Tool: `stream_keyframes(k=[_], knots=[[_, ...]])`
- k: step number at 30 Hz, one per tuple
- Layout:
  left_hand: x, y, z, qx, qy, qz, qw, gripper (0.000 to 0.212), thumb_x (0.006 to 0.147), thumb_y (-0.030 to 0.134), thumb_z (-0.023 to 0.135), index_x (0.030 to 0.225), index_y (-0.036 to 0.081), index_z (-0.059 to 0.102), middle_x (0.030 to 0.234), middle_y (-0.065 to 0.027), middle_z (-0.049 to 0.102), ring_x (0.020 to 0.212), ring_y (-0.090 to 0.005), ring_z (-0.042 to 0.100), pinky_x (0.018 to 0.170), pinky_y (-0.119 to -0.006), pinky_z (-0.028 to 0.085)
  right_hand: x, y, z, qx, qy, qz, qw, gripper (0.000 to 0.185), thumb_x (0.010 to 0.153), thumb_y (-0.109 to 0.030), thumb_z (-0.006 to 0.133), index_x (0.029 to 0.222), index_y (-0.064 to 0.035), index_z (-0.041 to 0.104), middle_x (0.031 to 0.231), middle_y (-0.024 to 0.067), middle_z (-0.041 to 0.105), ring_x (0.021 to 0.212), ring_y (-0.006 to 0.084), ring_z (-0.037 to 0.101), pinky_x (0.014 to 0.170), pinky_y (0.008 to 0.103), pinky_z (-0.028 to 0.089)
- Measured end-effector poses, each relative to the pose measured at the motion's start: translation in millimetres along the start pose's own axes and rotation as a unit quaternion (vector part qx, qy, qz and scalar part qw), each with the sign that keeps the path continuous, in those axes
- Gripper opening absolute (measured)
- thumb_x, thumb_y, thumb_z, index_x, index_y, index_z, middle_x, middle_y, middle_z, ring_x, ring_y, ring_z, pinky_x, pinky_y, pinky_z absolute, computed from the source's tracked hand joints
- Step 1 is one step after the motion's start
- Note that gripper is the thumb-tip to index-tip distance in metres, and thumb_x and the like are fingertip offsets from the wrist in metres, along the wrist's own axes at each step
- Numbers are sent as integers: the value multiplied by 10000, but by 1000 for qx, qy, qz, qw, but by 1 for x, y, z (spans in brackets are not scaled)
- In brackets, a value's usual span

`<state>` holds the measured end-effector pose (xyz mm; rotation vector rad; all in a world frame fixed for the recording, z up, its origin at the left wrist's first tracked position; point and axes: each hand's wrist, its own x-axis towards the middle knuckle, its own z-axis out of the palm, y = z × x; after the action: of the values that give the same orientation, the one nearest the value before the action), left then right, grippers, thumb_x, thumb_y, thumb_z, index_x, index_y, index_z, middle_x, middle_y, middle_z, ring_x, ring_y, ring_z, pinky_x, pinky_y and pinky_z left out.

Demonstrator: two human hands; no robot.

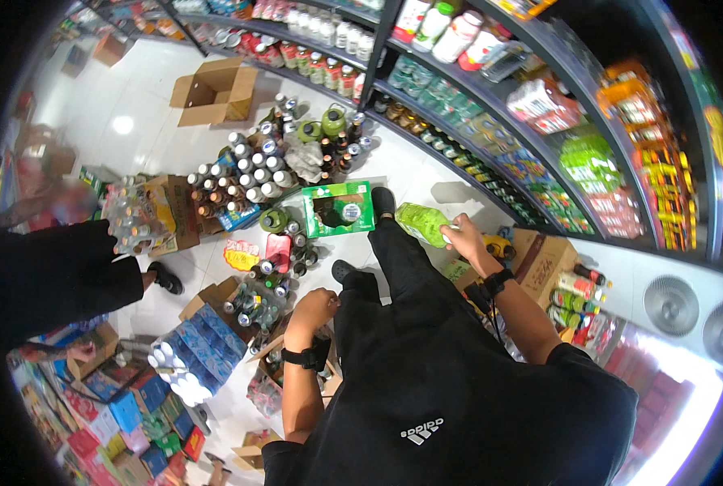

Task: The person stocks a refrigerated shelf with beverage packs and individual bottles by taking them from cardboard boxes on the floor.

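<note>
My right hand grips a large clear plastic bottle of green liquid at its capped neck. The bottle is tilted over the floor beside my right shoe, its base pointing away from my hand. Beside my left knee is my left hand, its fingers curled and partly hidden. I see nothing held in it. Just past my feet stands a green and white carton with an opening in its upper face. A dark hollow and a round white, blue-marked item show through that opening.
Crowded bottles and an open cardboard box stand ahead. Stocked shelves curve along the right, above a cardboard carton. Blue shrink-wrapped packs lie left. Another person in dark clothes stands at far left.
</note>
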<state>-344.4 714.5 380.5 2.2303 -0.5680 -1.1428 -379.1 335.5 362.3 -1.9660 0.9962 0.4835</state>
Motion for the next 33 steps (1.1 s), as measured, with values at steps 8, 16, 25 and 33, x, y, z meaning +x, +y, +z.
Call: stream_keyframes(k=[8, 16, 25, 33], knots=[[45, -34, 29, -110, 47, -169, 978, 252, 770, 156, 485, 883, 52, 685, 860, -220, 632, 851, -376, 608, 774, -422, 478, 99, -65, 52, -115, -113, -110, 981, 391, 779, -299, 638, 961, -39, 411, 686, 123, 620, 529, 200, 624, 548, 315, 497], [109, -60, 97, -233, 170, -197, 937, 229, 788, 176, 513, 906, 65, 675, 875, -189, 650, 855, -340, 626, 754, -397, 493, 159, -118, 130, -354, -214, -211, 886, 580, 750, -381, 639, 1100, 22, 413, 857, 249, 631, 796, 403, 622, 691, 459, 500], [143, -127, 208, -205, 141, -189, 950, 244, 795, 207, 508, 906, 64, 673, 906, -189, 651, 911, -351, 611, 817, -401, 479, 216, -50, 279, -175, -263, 78, 946, 513, 798, -304, 646, 1071, 7, 342, 632, 103, 577, 427, 133, 522, 326, 266, 357], [167, -149, 174, -297, 135, -244, 913, 212, 803, 130, 493, 914, 33, 646, 909, -196, 636, 871, -353, 612, 791, -388, 482, 325, 86, 427, -215, -18, -18, 976, 532, 719, -250, 702, 1054, 68, 438, 687, 132, 585, 490, 188, 564, 468, 322, 469]])
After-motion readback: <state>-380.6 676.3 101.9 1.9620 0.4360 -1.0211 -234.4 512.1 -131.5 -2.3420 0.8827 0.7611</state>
